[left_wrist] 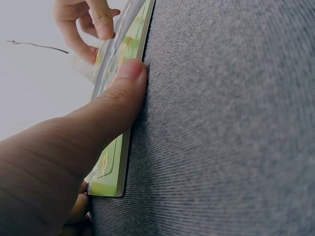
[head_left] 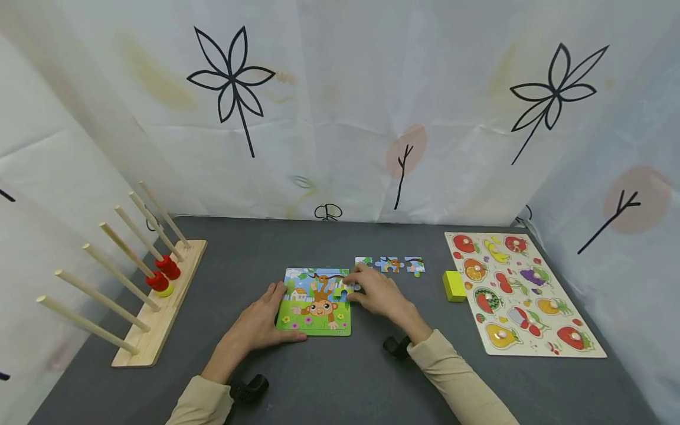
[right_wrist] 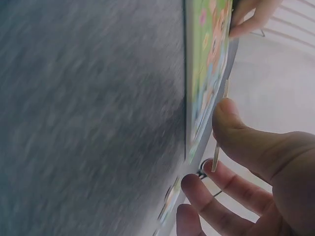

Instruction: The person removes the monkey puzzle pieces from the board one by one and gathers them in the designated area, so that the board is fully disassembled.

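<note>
A monkey jigsaw puzzle (head_left: 313, 321) lies in its tray on the grey table. My left hand (head_left: 260, 321) rests against the tray's left side, fingers extended along it. Its thumb (left_wrist: 125, 86) lies at the near edge. Over the upper right of the puzzle, my right hand (head_left: 379, 290) pinches a puzzle piece (right_wrist: 215, 156) between thumb and fingertips. That piece shows edge-on in the right wrist view, apart from the tray. Several loose pieces (head_left: 390, 264) lie in a row beyond the right hand, the leftmost partly hidden by it.
A wooden peg rack (head_left: 177, 307) with red and yellow rings stands at the left. To the right lie a yellow block (head_left: 454, 286) and a fruit puzzle board (head_left: 523, 321). A white printed cloth (head_left: 340, 88) hangs behind the table.
</note>
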Demonstrator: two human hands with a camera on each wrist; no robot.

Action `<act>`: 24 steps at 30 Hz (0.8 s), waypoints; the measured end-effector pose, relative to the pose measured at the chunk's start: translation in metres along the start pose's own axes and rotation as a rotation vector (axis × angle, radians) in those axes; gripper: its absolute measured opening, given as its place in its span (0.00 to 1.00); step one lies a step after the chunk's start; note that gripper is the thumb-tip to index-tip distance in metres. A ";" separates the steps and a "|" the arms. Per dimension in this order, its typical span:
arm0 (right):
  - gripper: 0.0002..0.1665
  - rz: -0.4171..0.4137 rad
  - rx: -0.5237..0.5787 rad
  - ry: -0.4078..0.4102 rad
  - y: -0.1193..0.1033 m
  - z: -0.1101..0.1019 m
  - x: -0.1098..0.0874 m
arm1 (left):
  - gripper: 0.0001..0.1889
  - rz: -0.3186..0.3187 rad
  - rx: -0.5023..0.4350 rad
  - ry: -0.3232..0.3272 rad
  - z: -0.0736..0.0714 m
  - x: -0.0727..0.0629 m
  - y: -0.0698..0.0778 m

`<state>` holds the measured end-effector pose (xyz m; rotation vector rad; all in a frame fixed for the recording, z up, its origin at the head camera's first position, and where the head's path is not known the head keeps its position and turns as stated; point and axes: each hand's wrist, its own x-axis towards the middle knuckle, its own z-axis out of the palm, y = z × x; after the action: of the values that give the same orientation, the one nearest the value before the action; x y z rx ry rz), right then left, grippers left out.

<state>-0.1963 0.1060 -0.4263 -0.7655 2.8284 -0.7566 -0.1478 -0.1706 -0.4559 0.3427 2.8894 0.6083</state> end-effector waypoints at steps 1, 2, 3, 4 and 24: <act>0.20 0.011 0.001 0.001 0.002 -0.001 -0.001 | 0.65 0.000 0.002 0.000 0.000 0.000 0.000; 0.19 0.024 0.003 0.002 0.004 -0.002 -0.001 | 0.65 0.001 0.002 0.000 0.000 -0.001 0.000; 0.19 0.034 0.001 0.002 0.005 -0.003 -0.002 | 0.65 0.002 0.002 0.001 -0.001 -0.001 0.000; 0.19 0.044 -0.001 0.003 0.007 -0.004 -0.003 | 0.65 0.004 0.003 0.001 -0.001 -0.001 0.000; 0.20 0.082 -0.034 -0.010 0.033 -0.010 -0.013 | 0.65 0.009 0.000 0.001 0.000 0.000 0.000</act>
<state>-0.2021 0.1409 -0.4341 -0.6509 2.8507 -0.6930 -0.1482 -0.1705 -0.4554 0.3554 2.8898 0.6105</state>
